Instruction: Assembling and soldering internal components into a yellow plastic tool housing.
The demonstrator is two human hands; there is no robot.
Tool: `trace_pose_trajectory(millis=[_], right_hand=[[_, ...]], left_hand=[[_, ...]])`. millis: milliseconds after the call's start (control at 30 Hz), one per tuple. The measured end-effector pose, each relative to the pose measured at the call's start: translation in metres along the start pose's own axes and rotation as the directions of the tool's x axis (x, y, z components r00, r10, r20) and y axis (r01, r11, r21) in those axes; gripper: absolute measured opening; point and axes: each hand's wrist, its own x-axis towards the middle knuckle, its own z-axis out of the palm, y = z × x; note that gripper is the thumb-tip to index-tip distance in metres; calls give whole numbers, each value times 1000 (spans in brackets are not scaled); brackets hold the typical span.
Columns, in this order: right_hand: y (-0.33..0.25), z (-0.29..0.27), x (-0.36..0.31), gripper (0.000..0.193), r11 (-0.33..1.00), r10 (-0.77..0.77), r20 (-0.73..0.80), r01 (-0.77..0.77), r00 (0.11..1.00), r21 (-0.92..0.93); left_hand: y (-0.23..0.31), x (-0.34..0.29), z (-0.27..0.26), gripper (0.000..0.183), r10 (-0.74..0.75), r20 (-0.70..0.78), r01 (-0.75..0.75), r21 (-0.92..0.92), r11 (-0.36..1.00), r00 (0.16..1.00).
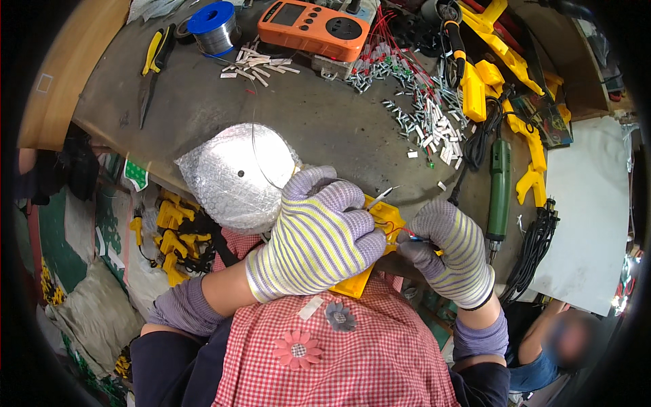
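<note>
My left hand (322, 234), in a striped knit glove, is curled over a yellow plastic housing (352, 283). Thin solder wire (255, 146) runs to its thumb side. A pointed metal tip, like a soldering iron's (383, 195), sticks out past its fingers; whatever grips the tip's handle is hidden. My right hand (453, 251), gloved alike, pinches a thin red wire (400, 231) beside the housing, with a small blue bit at its fingertips. A round bubble-wrapped silver pad (234, 176) lies to the left of my left hand.
At the back stand a solder spool (214, 28), an orange meter (314, 28) and yellow-handled pliers (153, 68). Small metal-and-white parts (427, 119) are heaped to the right, near a green power tool (500, 183) and yellow housings (475, 91). Another person (542, 346) is at lower right.
</note>
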Motion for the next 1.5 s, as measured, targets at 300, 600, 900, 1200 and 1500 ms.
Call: trace_pose_trajectory(millis=[300,600,900,1200,1500], right_hand=[[4,3,-6,28,990,132,-89,-127,987,63],[13,-24,-11,30,943,284,105,-297,953,148],[11,-27,-7,26,979,170,115,-181,979,95],[0,-12,3,27,951,287,137,-300,948,79],[8,-13,0,25,911,351,156,-376,923,172]], left_hand=[[1,0,1,18,-14,-6,14,-8,1000,1000],[1,-1,3,20,-16,-22,15,-34,999,1000],[1,1,2,19,-23,-27,23,-17,1000,999],[2,-1,3,18,-29,-5,29,10,1000,1000],[1,0,0,13,-52,22,52,10,999,998]])
